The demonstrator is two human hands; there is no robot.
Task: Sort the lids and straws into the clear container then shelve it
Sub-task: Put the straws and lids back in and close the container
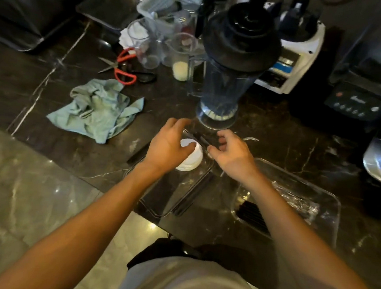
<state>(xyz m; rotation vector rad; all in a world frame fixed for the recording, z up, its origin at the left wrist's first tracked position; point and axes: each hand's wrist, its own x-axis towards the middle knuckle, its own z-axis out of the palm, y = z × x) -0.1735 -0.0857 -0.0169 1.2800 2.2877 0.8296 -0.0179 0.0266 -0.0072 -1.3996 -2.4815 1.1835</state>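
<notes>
Both forearms are reaching in from six o'clock and converging over the far end of a clear container (202,168) that is lying on the dark marble counter (73,152), just below centre. The left hand (168,146) is angling toward one o'clock, palm down, fingers curled loosely over a stack of white lids (191,159) that is sitting inside the container's far end; the thumb is lying across the top lid, though whether the hand is really clamping the stack or only resting on it is hard to tell. The right hand (229,151) is pointing toward eleven o'clock, wrist bent, fingers half curled, with the thumb and forefinger pinching at dark straws (200,139) near the container's far rim; blur is making the grip uncertain. More dark straws are lying along the container's right wall, running toward seven o'clock.

At four o'clock from the hands, a second clear tray (319,190) is holding a bundle of black straws (251,213) and some crinkled wrap. At twelve o'clock a blender jug (229,78) with a black lid is standing just beyond the fingertips. At ten o'clock a crumpled green cloth (98,111) is lying on the counter, with red-handled scissors (122,65) farther off in the same direction.
</notes>
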